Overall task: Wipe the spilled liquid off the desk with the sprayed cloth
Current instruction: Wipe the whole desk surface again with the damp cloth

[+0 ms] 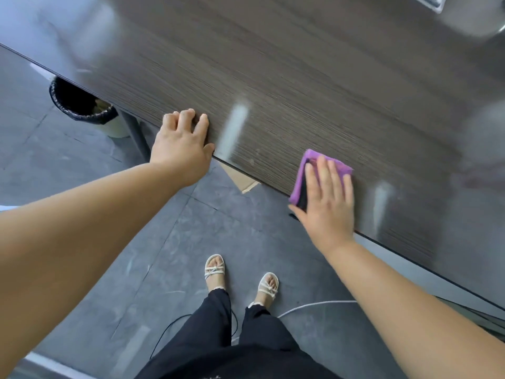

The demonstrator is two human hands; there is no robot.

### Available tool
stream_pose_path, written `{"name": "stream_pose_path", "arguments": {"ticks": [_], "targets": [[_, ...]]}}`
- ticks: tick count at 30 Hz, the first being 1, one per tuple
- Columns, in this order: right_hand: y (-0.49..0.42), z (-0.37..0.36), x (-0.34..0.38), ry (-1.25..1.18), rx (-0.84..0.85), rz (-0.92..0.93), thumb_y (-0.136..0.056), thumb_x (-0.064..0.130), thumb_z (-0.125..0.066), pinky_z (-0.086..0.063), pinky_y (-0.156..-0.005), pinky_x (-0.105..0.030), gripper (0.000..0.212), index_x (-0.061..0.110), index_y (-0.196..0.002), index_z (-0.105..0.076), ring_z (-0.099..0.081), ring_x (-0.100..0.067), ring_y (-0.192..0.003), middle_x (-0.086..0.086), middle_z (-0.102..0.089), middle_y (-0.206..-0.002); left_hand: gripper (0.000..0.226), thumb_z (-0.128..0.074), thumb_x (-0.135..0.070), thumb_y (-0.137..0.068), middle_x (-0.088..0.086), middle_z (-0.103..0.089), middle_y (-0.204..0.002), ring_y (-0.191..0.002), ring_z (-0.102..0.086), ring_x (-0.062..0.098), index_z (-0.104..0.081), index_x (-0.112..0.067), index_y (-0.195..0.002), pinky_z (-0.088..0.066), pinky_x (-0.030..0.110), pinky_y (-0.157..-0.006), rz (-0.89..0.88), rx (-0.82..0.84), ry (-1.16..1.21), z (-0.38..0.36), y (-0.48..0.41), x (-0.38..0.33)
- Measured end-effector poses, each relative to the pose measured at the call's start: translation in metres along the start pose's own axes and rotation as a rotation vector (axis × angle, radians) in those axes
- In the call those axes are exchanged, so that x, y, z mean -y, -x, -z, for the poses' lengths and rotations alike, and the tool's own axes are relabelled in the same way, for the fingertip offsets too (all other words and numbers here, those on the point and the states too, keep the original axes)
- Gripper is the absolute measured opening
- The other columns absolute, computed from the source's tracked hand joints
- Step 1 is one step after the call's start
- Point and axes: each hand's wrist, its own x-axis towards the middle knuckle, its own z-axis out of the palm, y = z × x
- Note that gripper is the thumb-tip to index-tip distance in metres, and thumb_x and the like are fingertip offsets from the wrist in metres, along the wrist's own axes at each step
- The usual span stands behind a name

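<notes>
A folded purple cloth (310, 170) with a dark inner layer lies on the dark wood-grain desk (300, 91), close to its near edge. My right hand (326, 198) presses flat on the cloth with straight fingers. My left hand (183, 143) rests on the desk's near edge further left, fingers spread and slightly bent, holding nothing. Shiny streaks (232, 132) glare on the desktop between the hands and to the right of the cloth; I cannot tell whether they are liquid or reflections.
A bin with a black liner (82, 105) stands under the desk at the left, beside a desk leg (136, 135). Cardboard (240, 179) lies under the desk edge. Cables (314, 306) run over the grey floor near my sandalled feet (240, 277).
</notes>
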Motion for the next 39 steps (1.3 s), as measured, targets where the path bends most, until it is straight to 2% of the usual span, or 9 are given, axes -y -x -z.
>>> {"name": "stream_pose_path", "arguments": {"ticks": [4, 7, 11, 17, 22, 25, 30, 34, 39], "targets": [[-0.070, -0.006, 0.087, 0.004, -0.076, 0.039, -0.079, 0.054, -0.059, -0.032, -0.107, -0.053, 0.076, 0.008, -0.138, -0.047, -0.042, -0.032, -0.133, -0.018, -0.044, -0.144, 0.058, -0.034, -0.039, -0.098, 0.012, -0.016, -0.152, -0.131, -0.020, 0.036, -0.018, -0.014, -0.148, -0.016, 0.037, -0.111, -0.015, 0.013, 0.000, 0.002, -0.001, 0.001], [-0.103, -0.006, 0.138, -0.004, -0.008, 0.079, -0.085, 0.052, -0.060, -0.018, -0.115, -0.049, 0.078, 0.014, -0.147, -0.033, -0.028, -0.026, -0.142, -0.012, -0.029, -0.154, 0.053, -0.035, -0.033, -0.098, 0.008, -0.020, -0.150, -0.130, -0.021, 0.035, -0.022, -0.019, -0.147, -0.024, 0.037, -0.108, 0.009, 0.020, 0.086, 0.007, -0.002, 0.006], [-0.090, -0.007, 0.107, -0.031, -0.050, 0.162, -0.074, 0.050, -0.072, -0.027, -0.111, -0.047, 0.081, 0.012, -0.140, -0.046, -0.041, -0.027, -0.135, -0.012, -0.043, -0.146, 0.053, -0.037, -0.023, -0.096, 0.005, -0.018, -0.151, -0.130, -0.020, 0.034, -0.022, -0.022, -0.148, -0.026, 0.038, -0.108, -0.040, 0.050, 0.133, 0.011, -0.002, 0.015], [-0.001, 0.008, 0.004, 0.014, 0.082, 0.036, -0.078, 0.040, -0.071, -0.024, -0.111, -0.055, 0.086, 0.005, -0.144, -0.026, -0.031, -0.036, -0.139, -0.022, -0.032, -0.150, 0.065, -0.042, -0.016, -0.089, 0.005, -0.015, -0.153, -0.132, -0.017, 0.033, -0.016, -0.020, -0.149, -0.020, 0.035, -0.110, -0.075, 0.035, 0.120, 0.007, 0.003, 0.018], [-0.041, 0.000, 0.059, 0.023, 0.087, 0.004, -0.086, 0.049, -0.051, -0.031, -0.107, -0.057, 0.073, 0.005, -0.141, -0.031, -0.038, -0.036, -0.135, -0.022, -0.038, -0.146, 0.067, -0.043, -0.013, -0.088, 0.004, -0.015, -0.153, -0.133, -0.017, 0.032, -0.016, -0.020, -0.149, -0.018, 0.033, -0.111, -0.071, 0.027, 0.133, 0.007, 0.001, 0.020], [-0.096, -0.001, 0.123, 0.037, 0.062, 0.082, -0.080, 0.052, -0.062, -0.030, -0.109, -0.051, 0.078, 0.010, -0.142, -0.040, -0.041, -0.029, -0.135, -0.016, -0.042, -0.146, 0.061, -0.044, -0.009, -0.086, 0.004, -0.027, -0.149, -0.131, -0.025, 0.031, -0.029, -0.017, -0.145, -0.023, 0.032, -0.108, -0.054, 0.036, 0.267, 0.011, -0.004, 0.025], [-0.142, 0.006, 0.176, -0.020, 0.252, 0.196, -0.096, 0.048, -0.043, 0.000, -0.116, -0.046, 0.080, 0.014, -0.152, 0.002, 0.002, -0.024, -0.147, -0.010, 0.005, -0.160, 0.037, -0.042, -0.004, -0.082, 0.012, -0.052, -0.124, -0.116, -0.048, 0.025, -0.056, -0.007, -0.116, -0.037, 0.027, -0.090, 0.247, -0.089, 0.587, 0.027, -0.022, 0.042], [-0.106, 0.002, 0.112, -0.056, 0.076, 0.317, -0.082, 0.047, -0.061, -0.020, -0.114, -0.046, 0.081, 0.011, -0.147, -0.030, -0.030, -0.027, -0.141, -0.013, -0.031, -0.153, 0.048, -0.043, -0.002, -0.084, 0.012, -0.039, -0.138, -0.131, -0.031, 0.028, -0.047, -0.009, -0.131, -0.026, 0.032, -0.107, 0.224, -0.120, 0.488, 0.029, -0.019, 0.062], [-0.029, 0.007, 0.024, -0.047, 0.098, 0.170, -0.090, 0.048, -0.052, -0.025, -0.110, -0.053, 0.071, 0.004, -0.142, -0.033, -0.028, -0.032, -0.138, -0.018, -0.033, -0.150, 0.064, -0.057, -0.019, -0.084, 0.009, -0.020, -0.153, -0.144, -0.001, 0.031, -0.032, -0.013, -0.143, -0.006, 0.039, -0.119, 0.205, -0.074, 0.214, 0.016, -0.022, 0.123]]}}
